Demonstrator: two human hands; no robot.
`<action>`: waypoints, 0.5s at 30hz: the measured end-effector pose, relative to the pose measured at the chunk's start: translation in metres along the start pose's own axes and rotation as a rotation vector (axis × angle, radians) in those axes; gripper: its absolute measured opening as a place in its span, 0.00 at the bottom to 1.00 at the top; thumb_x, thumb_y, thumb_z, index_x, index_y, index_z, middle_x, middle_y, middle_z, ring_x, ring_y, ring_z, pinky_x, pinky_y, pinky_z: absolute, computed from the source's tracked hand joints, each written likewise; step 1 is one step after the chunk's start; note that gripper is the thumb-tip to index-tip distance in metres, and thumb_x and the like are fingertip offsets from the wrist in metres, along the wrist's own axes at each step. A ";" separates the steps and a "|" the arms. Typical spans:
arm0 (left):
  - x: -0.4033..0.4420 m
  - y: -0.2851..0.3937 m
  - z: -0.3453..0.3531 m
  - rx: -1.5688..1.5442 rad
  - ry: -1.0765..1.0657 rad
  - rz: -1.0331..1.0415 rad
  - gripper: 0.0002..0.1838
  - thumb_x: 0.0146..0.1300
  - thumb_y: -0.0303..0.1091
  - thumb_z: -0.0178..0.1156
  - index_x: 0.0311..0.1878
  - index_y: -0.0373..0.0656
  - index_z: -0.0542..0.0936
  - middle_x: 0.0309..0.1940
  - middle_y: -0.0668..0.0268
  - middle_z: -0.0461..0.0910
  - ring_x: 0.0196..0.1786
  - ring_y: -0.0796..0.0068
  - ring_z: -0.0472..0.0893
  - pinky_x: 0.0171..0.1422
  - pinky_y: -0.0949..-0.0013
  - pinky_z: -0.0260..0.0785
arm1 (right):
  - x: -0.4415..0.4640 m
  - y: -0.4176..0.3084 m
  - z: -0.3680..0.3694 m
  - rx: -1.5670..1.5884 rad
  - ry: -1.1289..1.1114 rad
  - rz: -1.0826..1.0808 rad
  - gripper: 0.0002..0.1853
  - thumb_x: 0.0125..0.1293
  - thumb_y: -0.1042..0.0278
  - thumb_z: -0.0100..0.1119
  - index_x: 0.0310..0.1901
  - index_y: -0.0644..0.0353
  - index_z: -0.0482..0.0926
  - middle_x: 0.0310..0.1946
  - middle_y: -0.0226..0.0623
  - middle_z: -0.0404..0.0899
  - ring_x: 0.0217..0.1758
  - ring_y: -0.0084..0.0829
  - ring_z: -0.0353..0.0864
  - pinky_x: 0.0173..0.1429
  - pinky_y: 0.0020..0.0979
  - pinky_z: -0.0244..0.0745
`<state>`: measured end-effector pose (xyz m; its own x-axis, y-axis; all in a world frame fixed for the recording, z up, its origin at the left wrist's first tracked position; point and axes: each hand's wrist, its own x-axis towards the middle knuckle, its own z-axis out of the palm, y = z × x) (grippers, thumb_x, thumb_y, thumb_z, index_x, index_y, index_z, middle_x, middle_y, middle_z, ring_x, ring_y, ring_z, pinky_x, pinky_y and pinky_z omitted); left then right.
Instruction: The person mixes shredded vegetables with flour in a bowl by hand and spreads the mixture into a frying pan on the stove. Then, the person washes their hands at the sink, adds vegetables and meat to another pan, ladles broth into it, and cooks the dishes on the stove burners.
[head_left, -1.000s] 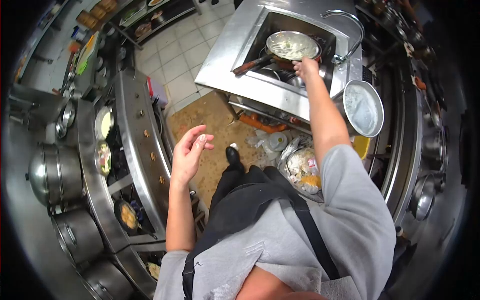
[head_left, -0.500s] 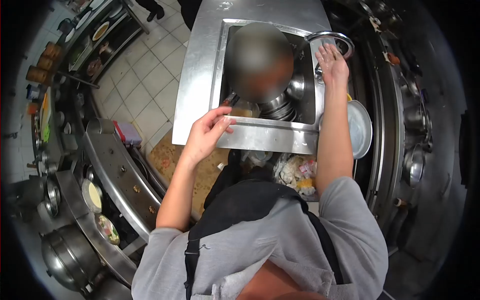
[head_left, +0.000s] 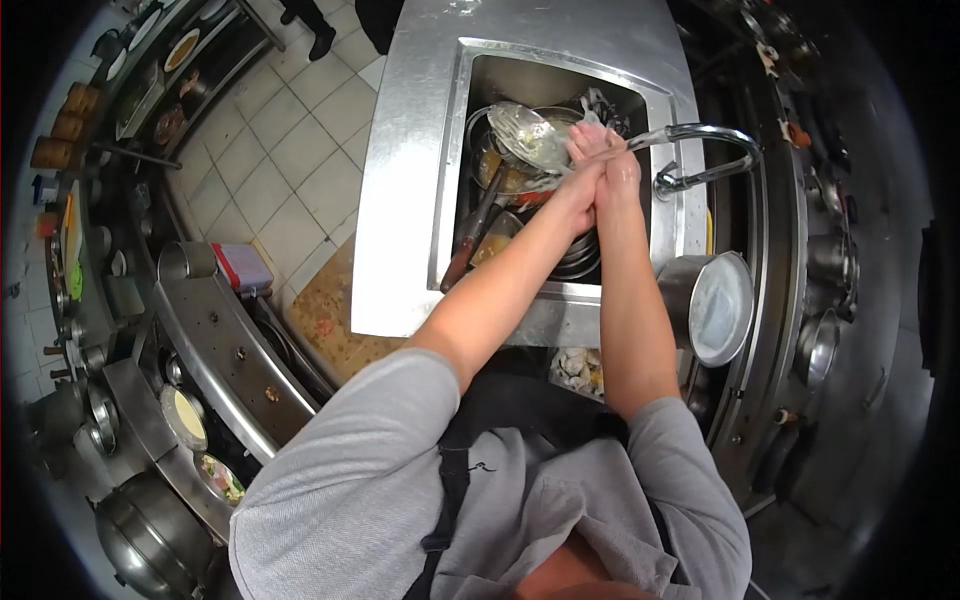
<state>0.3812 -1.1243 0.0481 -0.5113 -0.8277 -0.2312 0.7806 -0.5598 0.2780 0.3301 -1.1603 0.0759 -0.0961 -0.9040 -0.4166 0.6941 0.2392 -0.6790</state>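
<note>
Head view shows the left hand (head_left: pixel 581 198) and right hand (head_left: pixel 620 168) together, touching, under water (head_left: pixel 648 138) running from the curved tap (head_left: pixel 712 131) into the sink (head_left: pixel 560 82); how tightly they grip, I cannot tell through the splash. Just beside them, inside the sink, a shallow metal dish (head_left: pixel 528 136) sits tilted, and a wooden handle (head_left: pixel 458 268) reaches toward the near left corner.

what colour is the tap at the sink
Shiny silver; the tap shows best in the head view.

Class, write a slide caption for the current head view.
Both hands meet under running water from the curved faucet above a crowded sink.
</note>
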 end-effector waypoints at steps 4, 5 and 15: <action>0.051 0.013 -0.036 0.134 0.201 0.144 0.18 0.75 0.50 0.46 0.52 0.46 0.74 0.46 0.64 0.79 0.48 0.68 0.79 0.53 0.63 0.74 | -0.029 0.020 -0.004 -0.355 -0.043 -0.211 0.27 0.77 0.59 0.44 0.70 0.70 0.62 0.69 0.46 0.65 0.72 0.37 0.65 0.74 0.34 0.58; 0.060 0.014 -0.049 0.135 0.221 0.127 0.19 0.74 0.51 0.45 0.53 0.46 0.74 0.46 0.62 0.79 0.48 0.67 0.78 0.55 0.64 0.72 | -0.038 0.020 0.010 -0.363 -0.049 -0.205 0.27 0.77 0.59 0.44 0.70 0.70 0.62 0.69 0.46 0.65 0.72 0.37 0.65 0.74 0.34 0.58; 0.015 0.025 0.015 0.147 0.248 0.185 0.19 0.70 0.48 0.53 0.48 0.40 0.80 0.43 0.58 0.82 0.46 0.62 0.81 0.52 0.57 0.74 | 0.032 -0.004 -0.051 -1.723 -0.020 -0.674 0.16 0.66 0.55 0.51 0.44 0.54 0.82 0.41 0.40 0.85 0.41 0.47 0.85 0.43 0.43 0.80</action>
<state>0.3878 -1.1516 0.0655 -0.2492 -0.8911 -0.3792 0.7826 -0.4159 0.4631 0.2878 -1.1727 0.0347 0.0019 -0.9886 0.1506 -0.8613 -0.0781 -0.5021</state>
